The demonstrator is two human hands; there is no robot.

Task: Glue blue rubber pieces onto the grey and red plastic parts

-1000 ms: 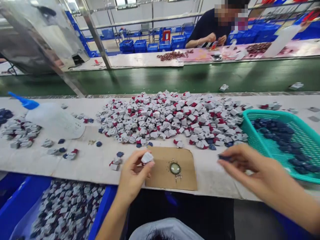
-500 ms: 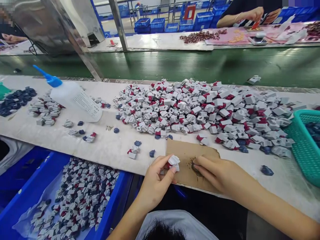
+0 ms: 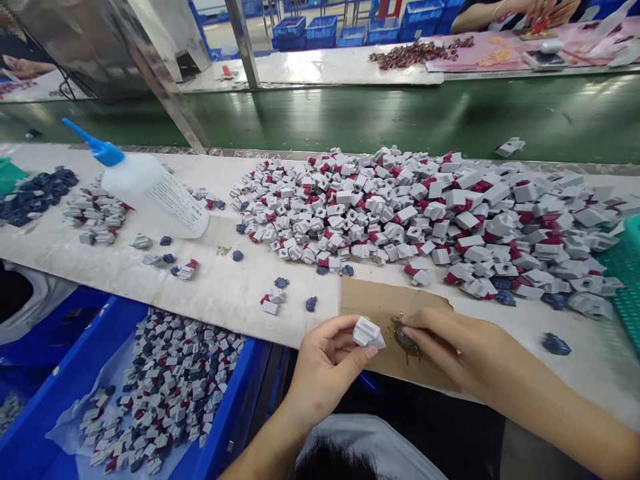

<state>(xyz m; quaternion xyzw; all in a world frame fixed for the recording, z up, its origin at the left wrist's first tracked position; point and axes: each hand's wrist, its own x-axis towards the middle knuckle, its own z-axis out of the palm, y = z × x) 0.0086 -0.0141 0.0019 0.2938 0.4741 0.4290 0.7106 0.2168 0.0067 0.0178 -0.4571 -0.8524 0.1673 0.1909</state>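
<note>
Below the near edge of the white-covered counter (image 3: 215, 283), a blue plastic bin (image 3: 238, 383) held many small pieces. Your left hand (image 3: 327, 363) gripped a small, light grey, angular piece (image 3: 367, 331) above the left part of a flat brown cardboard sheet (image 3: 370, 293) at that edge. Your right hand (image 3: 453, 340) had its fingertips at a dark, round object (image 3: 403, 341) on the sheet; whether they gripped anything could not be told. Beyond, a heap of grey and red angular pieces (image 3: 380, 213) stretched toward the counter's far edge.
</note>
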